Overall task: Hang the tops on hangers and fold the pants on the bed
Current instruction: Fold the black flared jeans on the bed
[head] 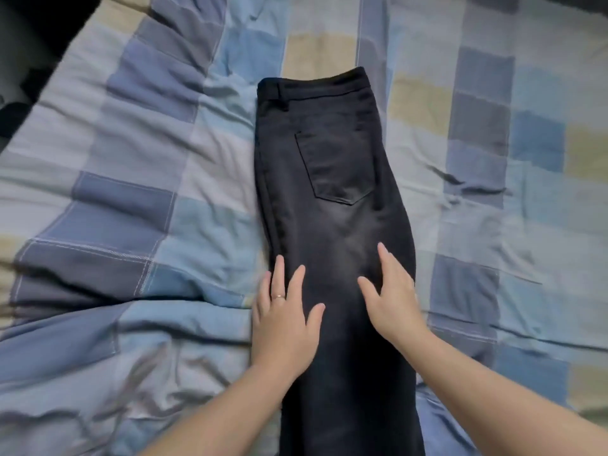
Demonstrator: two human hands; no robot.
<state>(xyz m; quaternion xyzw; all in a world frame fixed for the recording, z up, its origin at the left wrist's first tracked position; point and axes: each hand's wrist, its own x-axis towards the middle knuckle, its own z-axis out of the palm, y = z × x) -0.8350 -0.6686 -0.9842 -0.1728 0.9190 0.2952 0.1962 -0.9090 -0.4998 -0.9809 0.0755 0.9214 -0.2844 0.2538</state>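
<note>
A pair of black jeans lies on the bed, folded lengthwise with one leg over the other, waistband at the far end and a back pocket facing up. The legs run toward me and out of the bottom of the view. My left hand, with a ring on one finger, rests flat on the left side of the thigh area, fingers straight and spread. My right hand lies flat on the right side of the same area, fingers straight. Neither hand grips the cloth.
The bed is covered by a wrinkled checked quilt in blue, grey and beige patches. A dark area lies beyond the bed's edge at the upper left. No tops or hangers are in view.
</note>
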